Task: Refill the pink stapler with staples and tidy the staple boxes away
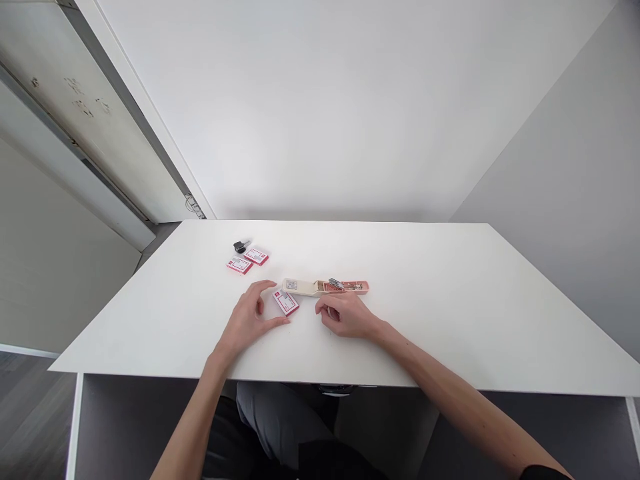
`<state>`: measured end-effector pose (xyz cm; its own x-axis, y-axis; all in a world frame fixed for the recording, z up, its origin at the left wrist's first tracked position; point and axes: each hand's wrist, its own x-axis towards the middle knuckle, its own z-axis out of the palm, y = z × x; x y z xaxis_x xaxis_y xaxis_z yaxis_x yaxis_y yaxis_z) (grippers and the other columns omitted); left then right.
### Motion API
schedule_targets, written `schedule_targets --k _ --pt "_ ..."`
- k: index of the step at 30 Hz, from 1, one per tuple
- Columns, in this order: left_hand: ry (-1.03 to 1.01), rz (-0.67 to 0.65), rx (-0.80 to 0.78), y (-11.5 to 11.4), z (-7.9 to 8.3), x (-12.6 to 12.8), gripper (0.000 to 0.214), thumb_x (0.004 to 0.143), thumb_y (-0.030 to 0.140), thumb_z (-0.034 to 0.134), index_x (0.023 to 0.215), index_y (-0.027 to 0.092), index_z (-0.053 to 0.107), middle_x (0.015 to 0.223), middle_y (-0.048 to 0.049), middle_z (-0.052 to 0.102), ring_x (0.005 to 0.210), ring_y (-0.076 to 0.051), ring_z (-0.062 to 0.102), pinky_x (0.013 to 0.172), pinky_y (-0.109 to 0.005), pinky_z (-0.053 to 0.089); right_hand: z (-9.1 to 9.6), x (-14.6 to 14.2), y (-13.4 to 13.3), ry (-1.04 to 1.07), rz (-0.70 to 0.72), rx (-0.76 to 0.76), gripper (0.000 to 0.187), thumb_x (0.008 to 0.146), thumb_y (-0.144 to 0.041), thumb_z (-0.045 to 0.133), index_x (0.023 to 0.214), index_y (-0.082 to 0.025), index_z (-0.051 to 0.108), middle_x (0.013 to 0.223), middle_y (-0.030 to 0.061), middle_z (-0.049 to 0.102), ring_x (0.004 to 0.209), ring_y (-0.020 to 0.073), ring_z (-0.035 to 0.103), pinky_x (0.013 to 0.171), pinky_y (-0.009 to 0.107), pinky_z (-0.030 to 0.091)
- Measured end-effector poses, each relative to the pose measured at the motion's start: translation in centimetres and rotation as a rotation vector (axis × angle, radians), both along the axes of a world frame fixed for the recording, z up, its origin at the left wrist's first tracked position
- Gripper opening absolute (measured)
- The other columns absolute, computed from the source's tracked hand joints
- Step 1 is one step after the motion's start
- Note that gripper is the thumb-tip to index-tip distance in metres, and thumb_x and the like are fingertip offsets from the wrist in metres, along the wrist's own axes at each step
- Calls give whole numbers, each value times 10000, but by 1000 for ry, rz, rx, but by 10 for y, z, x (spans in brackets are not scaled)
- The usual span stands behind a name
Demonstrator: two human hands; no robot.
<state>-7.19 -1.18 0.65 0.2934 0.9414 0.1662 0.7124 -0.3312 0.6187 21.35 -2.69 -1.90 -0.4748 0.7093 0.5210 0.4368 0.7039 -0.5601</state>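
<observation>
A long stapler (325, 287) in cream and pink lies opened flat on the white table (450, 307), its metal staple channel showing. Just in front of it lies a small red-and-white staple box (285, 303). My left hand (250, 320) rests on the table with the fingers curved apart around the left side of that box, not gripping it. My right hand (347, 315) lies just in front of the stapler with its fingers curled loosely inward; I see nothing in them.
Two more red-and-white boxes (248, 261) lie further back on the left, with a small black object (241, 246) behind them. White walls close in behind and on the right. A door frame (150, 133) stands at the left.
</observation>
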Motion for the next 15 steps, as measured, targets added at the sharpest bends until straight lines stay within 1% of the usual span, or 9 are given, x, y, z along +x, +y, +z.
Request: schedule_targets --k 2,3,5,7,10,11,13,15 --pt "84 -45 19 -1 3 2 688 814 628 752 1398 332 540 1382 -50 630 769 -184 597 839 -414 524 0 0 0 -4 2 -8 178 822 -75 539 880 -215 633 625 -48 606 523 112 522 549 250 369" --pt "114 -62 32 -2 4 2 650 853 623 712 1413 338 546 1362 -44 651 778 -192 605 872 -427 514 0 0 0 -2 3 -10 179 822 -74 539 880 -214 634 624 -49 605 523 112 523 550 249 372" --pt "150 -81 49 -2 5 3 619 889 618 667 1426 330 560 1250 -38 709 809 -216 625 916 -440 494 0 0 0 7 4 -9 181 820 -72 539 879 -212 637 616 -51 599 521 112 523 550 247 374" --pt "157 -95 49 -2 5 3 619 876 636 676 1400 318 589 1214 -38 719 849 -230 641 929 -433 484 0 0 0 16 5 -6 179 821 -72 541 880 -211 638 616 -50 599 523 112 523 548 247 372" --pt "144 -125 52 -3 5 3 656 801 658 751 1348 317 631 1307 -43 667 949 -246 651 942 -416 472 0 0 0 11 8 -10 179 822 -73 545 888 -212 636 620 -48 597 526 116 523 546 248 372" --pt "141 -137 54 -3 6 3 671 777 658 775 1343 322 639 1297 -44 661 991 -255 647 948 -413 466 0 0 0 6 8 -13 180 822 -72 546 891 -213 634 622 -48 597 526 117 522 547 249 374" --pt "148 -159 55 -3 6 3 706 750 660 800 1358 340 640 1203 -40 673 1017 -264 635 948 -411 456 -1 0 0 -5 11 -19 181 823 -72 547 896 -215 631 636 -46 605 525 116 522 549 249 378" --pt "164 -176 49 -4 7 4 700 756 666 794 1361 352 640 1079 -26 681 969 -256 631 929 -408 448 -1 0 0 -11 13 -23 181 823 -71 549 898 -215 630 656 -43 620 524 113 523 552 248 379"
